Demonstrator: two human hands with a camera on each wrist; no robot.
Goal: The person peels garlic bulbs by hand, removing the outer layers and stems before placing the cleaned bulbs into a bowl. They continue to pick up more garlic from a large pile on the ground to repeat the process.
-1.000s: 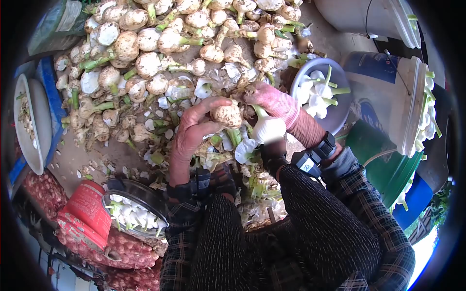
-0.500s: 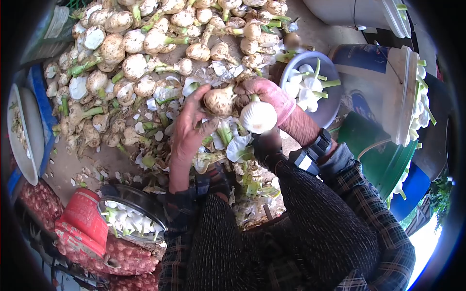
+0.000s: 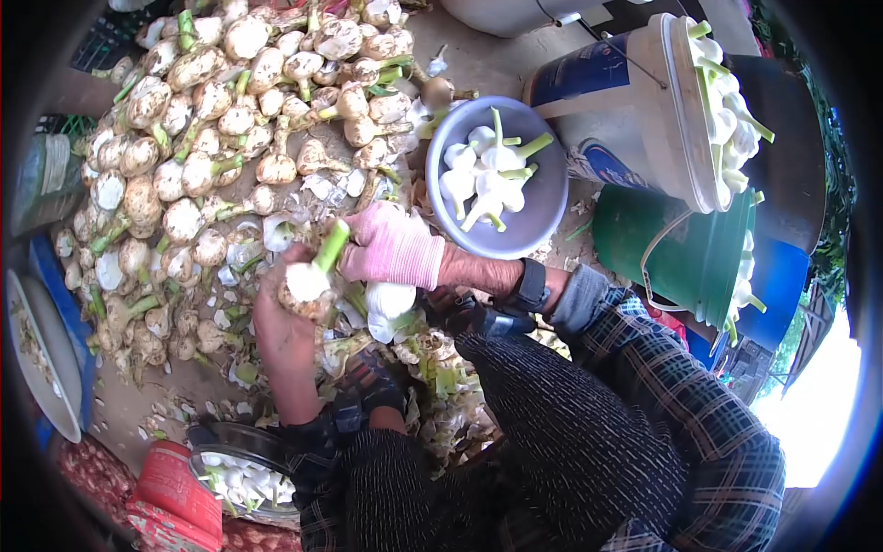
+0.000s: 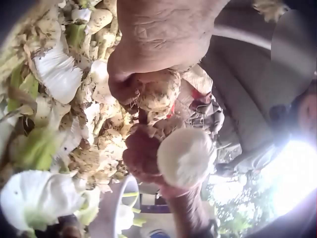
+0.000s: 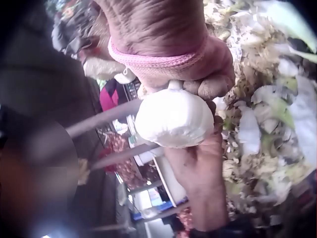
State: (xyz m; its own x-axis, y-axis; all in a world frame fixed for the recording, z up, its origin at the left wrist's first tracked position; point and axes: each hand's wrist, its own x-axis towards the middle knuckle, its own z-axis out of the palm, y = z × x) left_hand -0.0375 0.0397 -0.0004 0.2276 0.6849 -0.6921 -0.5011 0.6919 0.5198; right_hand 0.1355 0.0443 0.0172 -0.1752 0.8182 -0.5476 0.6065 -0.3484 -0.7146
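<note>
In the head view the left hand [image 3: 285,336] grips a soil-stained garlic bulb [image 3: 306,287] whose green stem points up toward the right hand. The right hand [image 3: 391,247], in a pink glove, has a peeled white bulb [image 3: 390,300] hanging beneath it by the stem. In the left wrist view the left fingers curl round the dirty bulb [image 4: 157,91], just above the gloved hand and its white bulb [image 4: 185,157]. The right wrist view has the white bulb [image 5: 174,118] under the curled gloved fingers, with the left hand [image 5: 200,171] behind it.
A pile of unpeeled bulbs [image 3: 198,175] covers the ground at upper left. A purple bowl [image 3: 543,207] of peeled bulbs sits right of the hands, beside a white bucket [image 3: 644,110] and a green bucket [image 3: 681,267]. Peels [image 3: 451,396] lie below; a red container [image 3: 179,488] stands lower left.
The head view has turned, so the bowl and buckets appear further left. The dirty bulb has been tilted, its stem now upward near the right hand. Both hands keep their bulbs.
</note>
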